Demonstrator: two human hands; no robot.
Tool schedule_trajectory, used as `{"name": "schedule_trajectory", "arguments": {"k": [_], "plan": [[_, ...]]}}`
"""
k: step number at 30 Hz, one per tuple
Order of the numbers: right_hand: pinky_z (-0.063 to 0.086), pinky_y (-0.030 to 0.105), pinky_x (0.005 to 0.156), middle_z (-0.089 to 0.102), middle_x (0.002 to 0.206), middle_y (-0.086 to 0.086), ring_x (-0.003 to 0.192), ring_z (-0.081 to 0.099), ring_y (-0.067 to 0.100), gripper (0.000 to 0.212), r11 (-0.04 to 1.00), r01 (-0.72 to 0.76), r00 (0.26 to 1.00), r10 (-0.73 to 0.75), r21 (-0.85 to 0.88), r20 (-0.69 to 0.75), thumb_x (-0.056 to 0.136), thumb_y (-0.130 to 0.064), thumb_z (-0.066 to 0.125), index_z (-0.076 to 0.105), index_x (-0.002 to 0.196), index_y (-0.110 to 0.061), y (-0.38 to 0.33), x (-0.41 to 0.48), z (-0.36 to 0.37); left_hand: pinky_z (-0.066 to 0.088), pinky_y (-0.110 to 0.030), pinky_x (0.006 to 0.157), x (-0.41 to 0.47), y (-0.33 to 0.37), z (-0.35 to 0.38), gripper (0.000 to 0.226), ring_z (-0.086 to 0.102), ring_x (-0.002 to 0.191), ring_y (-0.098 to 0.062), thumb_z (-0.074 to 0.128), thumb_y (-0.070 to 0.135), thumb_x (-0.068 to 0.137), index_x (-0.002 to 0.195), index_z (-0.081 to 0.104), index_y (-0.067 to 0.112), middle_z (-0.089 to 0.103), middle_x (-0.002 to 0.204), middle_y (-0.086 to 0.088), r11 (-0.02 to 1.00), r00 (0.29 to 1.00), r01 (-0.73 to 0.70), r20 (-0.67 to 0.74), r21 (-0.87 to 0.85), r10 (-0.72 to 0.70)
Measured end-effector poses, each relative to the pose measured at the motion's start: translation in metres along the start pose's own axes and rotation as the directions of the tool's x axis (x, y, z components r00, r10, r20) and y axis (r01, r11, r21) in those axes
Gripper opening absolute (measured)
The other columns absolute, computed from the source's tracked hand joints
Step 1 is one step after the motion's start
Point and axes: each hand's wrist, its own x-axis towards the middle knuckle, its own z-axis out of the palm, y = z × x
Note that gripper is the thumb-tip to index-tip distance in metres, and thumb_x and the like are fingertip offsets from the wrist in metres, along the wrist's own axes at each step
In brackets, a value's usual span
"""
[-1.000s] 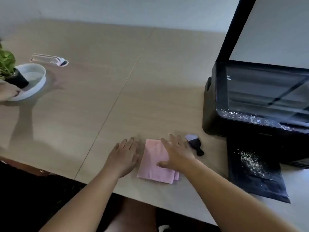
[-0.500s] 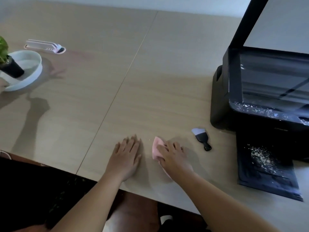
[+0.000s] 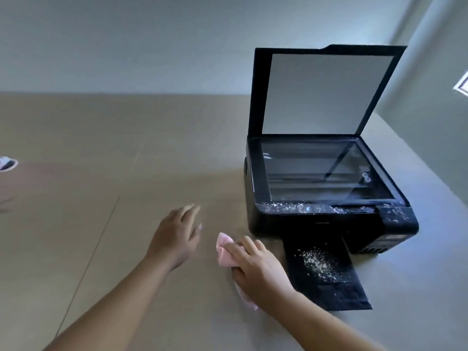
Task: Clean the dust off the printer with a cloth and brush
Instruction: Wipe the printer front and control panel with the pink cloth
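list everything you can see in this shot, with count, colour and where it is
printer: 1, black, right side of table, scanner lid raised upright
output tray: 1, black, pulled out at printer's front
dust: white specks, on tray and front panel
cloth: 1, pink, bunched under right hand
small object: 1, whitish, left edge, cut off
table: 1, light wood
left hand: open, empty, left of cloth
right hand: gripping cloth beside tray
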Motion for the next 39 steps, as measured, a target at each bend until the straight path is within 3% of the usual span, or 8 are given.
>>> {"name": "schedule_trajectory", "arguments": {"k": [5, 8, 16, 21, 27, 33, 35, 39], "plan": [[0.05, 0.038, 0.063, 0.055, 0.11, -0.004, 0.087, 0.054, 0.024, 0.047, 0.998, 0.008, 0.983, 0.002, 0.055, -0.182, 0.077, -0.032, 0.052, 0.05, 0.124, -0.028, 0.038, -0.005, -0.061, 0.04, -0.042, 0.106, 0.093, 0.07, -0.02, 0.054, 0.046, 0.128, -0.027, 0.04, 0.042, 0.091, 0.136, 0.047, 0.013, 0.051, 0.141, -0.01, 0.977, 0.988, -0.134, -0.095, -0.165, 0.119], [0.051, 0.037, 0.063, 0.056, 0.113, -0.005, 0.089, 0.055, 0.023, 0.052, 1.0, -0.017, 0.97, 0.021, 0.018, -0.241, 0.076, -0.027, 0.053, 0.051, 0.128, -0.027, 0.069, -0.005, -0.081, 0.029, -0.037, 0.114, 0.127, 0.1, -0.02, 0.05, 0.038, 0.136, -0.024, 0.046, 0.036, 0.094, 0.14, 0.044, 0.016, 0.043, 0.148, -0.008, 0.965, 0.981, -0.192, -0.045, -0.18, 0.187], [0.051, 0.035, 0.054, 0.052, 0.116, -0.01, 0.088, 0.056, 0.021, 0.053, 0.998, -0.048, 0.974, 0.04, -0.03, -0.221, 0.073, -0.026, 0.058, 0.053, 0.125, -0.031, 0.129, 0.01, -0.11, 0.014, -0.025, 0.116, 0.179, 0.138, -0.001, 0.042, 0.03, 0.14, -0.023, 0.045, 0.023, 0.099, 0.14, 0.047, 0.022, 0.041, 0.15, -0.004, 0.939, 0.954, -0.264, 0.086, -0.22, 0.289], [0.053, 0.036, 0.061, 0.049, 0.127, -0.015, 0.093, 0.055, 0.02, 0.055, 0.998, 0.028, 0.98, -0.039, -0.058, -0.195, 0.076, -0.03, 0.05, 0.044, 0.13, -0.037, 0.136, 0.019, -0.103, 0.012, -0.034, 0.119, 0.188, 0.139, 0.019, 0.044, 0.02, 0.145, -0.026, 0.039, 0.026, 0.1, 0.143, 0.041, 0.031, 0.035, 0.154, -0.003, 0.954, 0.952, -0.236, 0.153, -0.185, 0.265], [0.051, 0.036, 0.054, 0.055, 0.116, -0.013, 0.084, 0.056, 0.02, 0.048, 0.999, -0.012, 0.983, 0.004, -0.041, -0.184, 0.084, -0.04, 0.047, 0.049, 0.131, -0.03, 0.105, 0.043, -0.078, 0.017, -0.042, 0.117, 0.195, 0.129, 0.039, 0.05, 0.022, 0.144, -0.027, 0.028, 0.034, 0.094, 0.142, 0.042, 0.035, 0.034, 0.154, 0.005, 0.96, 0.96, -0.231, 0.123, -0.158, 0.251], [0.04, 0.029, 0.049, 0.058, 0.106, -0.009, 0.072, 0.05, 0.018, 0.049, 0.974, -0.034, 0.972, -0.02, -0.225, -0.233, 0.079, -0.041, 0.061, 0.059, 0.122, -0.018, 0.081, 0.051, -0.061, 0.019, -0.042, 0.116, 0.2, 0.125, 0.045, 0.052, 0.027, 0.141, -0.029, 0.026, 0.036, 0.091, 0.137, 0.05, 0.032, 0.038, 0.152, 0.005, 0.951, 0.964, -0.244, 0.063, -0.187, 0.26], [0.043, 0.032, 0.045, 0.056, 0.094, -0.007, 0.069, 0.05, 0.018, 0.055, 0.963, -0.093, 0.963, 0.022, -0.254, -0.269, 0.072, -0.037, 0.073, 0.06, 0.121, -0.016, 0.084, 0.047, -0.059, 0.019, -0.042, 0.116, 0.201, 0.126, 0.046, 0.052, 0.027, 0.141, -0.029, 0.025, 0.036, 0.091, 0.137, 0.049, 0.033, 0.038, 0.152, 0.005, 0.948, 0.961, -0.249, 0.07, -0.197, 0.267], [0.034, 0.029, 0.041, 0.056, 0.086, -0.005, 0.064, 0.052, 0.02, 0.045, 0.938, -0.239, 0.924, 0.141, -0.25, -0.356, 0.073, -0.037, 0.069, 0.061, 0.112, -0.016, 0.074, 0.044, -0.057, 0.015, -0.039, 0.116, 0.199, 0.127, 0.045, 0.052, 0.023, 0.142, -0.025, 0.025, 0.036, 0.091, 0.138, 0.047, 0.035, 0.034, 0.154, 0.009, 0.949, 0.962, -0.241, 0.079, -0.204, 0.262]]}}
